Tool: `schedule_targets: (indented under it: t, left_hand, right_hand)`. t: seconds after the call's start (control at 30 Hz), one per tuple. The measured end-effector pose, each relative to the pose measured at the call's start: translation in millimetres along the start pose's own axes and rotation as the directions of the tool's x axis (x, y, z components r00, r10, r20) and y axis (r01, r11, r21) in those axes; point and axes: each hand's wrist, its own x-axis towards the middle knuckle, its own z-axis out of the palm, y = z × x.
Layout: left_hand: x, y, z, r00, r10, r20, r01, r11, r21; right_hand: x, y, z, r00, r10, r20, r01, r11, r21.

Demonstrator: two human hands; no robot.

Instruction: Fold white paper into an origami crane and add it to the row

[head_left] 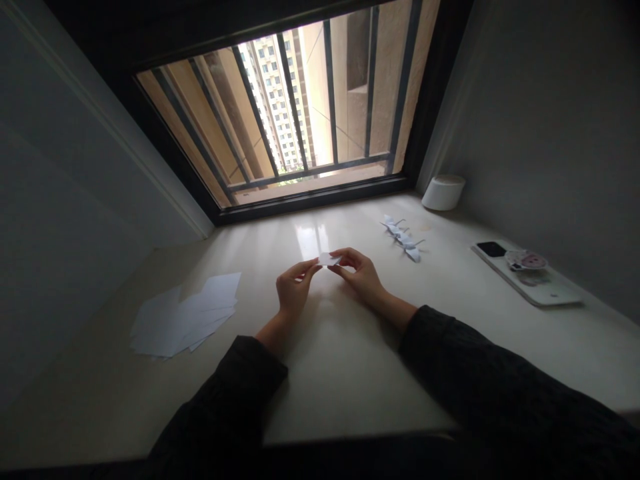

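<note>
A small folded piece of white paper [329, 259] is held just above the pale tabletop [340, 360] at the centre of the head view. My left hand [294, 288] pinches its left end with fingers closed. My right hand [361, 273] pinches its right end, fingers curled around it. Both arms wear dark sleeves. A loose stack of white paper sheets [186, 316] lies to the left of my left hand. Several small folded paper figures [403, 239] sit in a row beyond my right hand.
A phone in a decorated case [525, 273] lies at the right by the wall. A white round container [443, 192] stands in the back right corner. A barred window [305, 113] runs along the table's far edge, with walls on both sides.
</note>
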Motion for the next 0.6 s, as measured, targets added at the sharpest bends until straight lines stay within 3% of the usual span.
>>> schedule_targets:
  t: [0.23, 0.37, 0.6]
  left_hand:
    - [-1.0, 2.3, 0.1, 0.997, 0.06, 0.057, -0.057, 0.997, -0.058]
    - [-0.5, -0.4, 0.3, 0.997, 0.065, 0.034, -0.062, 0.995, -0.076]
    - [-0.2, -4.3, 1.1, 0.999, 0.0, 0.042, 0.005, 0.991, -0.133]
  right_hand:
    - [2.8, 1.3, -3.1, 0.998, -0.034, 0.048, 0.032, 0.999, 0.04]
    - [3.1, 2.4, -2.1, 0.997, -0.036, 0.063, 0.034, 0.999, 0.033]
    - [2.5, 2.0, -1.5, 0.989, 0.139, 0.044, -0.144, 0.981, 0.13]
